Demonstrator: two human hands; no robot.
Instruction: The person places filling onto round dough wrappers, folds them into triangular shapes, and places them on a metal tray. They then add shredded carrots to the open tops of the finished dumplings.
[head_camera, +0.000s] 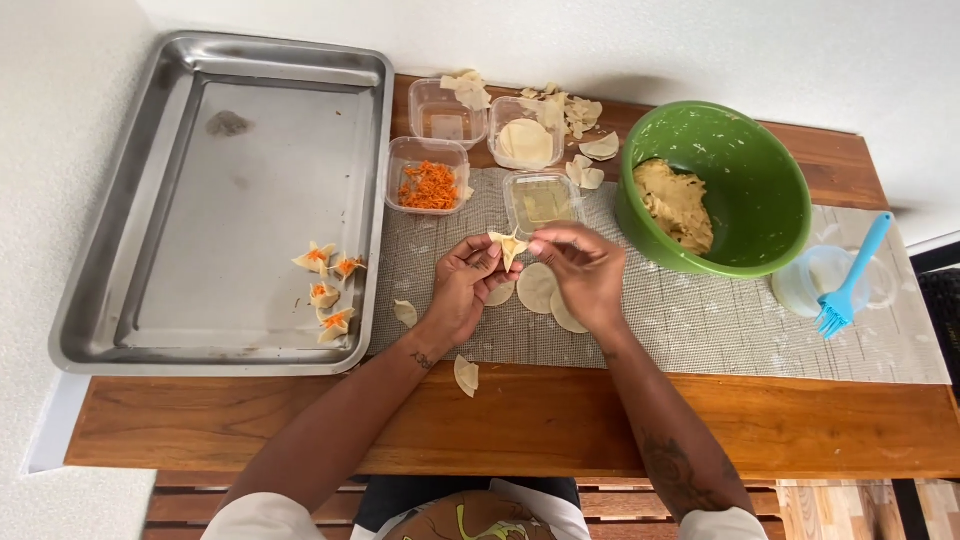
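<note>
The person's left hand (466, 283) and right hand (583, 268) meet over the woven mat (700, 320), both pinching one small folded dumpling (508, 244) between the fingertips, held up just above the worktop (540, 420). It looks like thin dough around a bit of filling, so probably very light, soft and floppy, and easy to tear or squash if pinched hard. Best place to hold it seems to be the wrapper's edges and corners, with the filled middle cradled rather than squeezed. The dough is likely a bit tacky too, so it may cling to fingers.

Under the hands lie a few flat round wrappers (537, 287). The green bowl (760, 150) with pale filling sits to the right, a tub of shredded carrot (429, 185) just behind, and four finished dumplings (328, 290) rest in the metal tray (150, 200) on the left. A blue brush (850, 285) rests on a clear cup.
</note>
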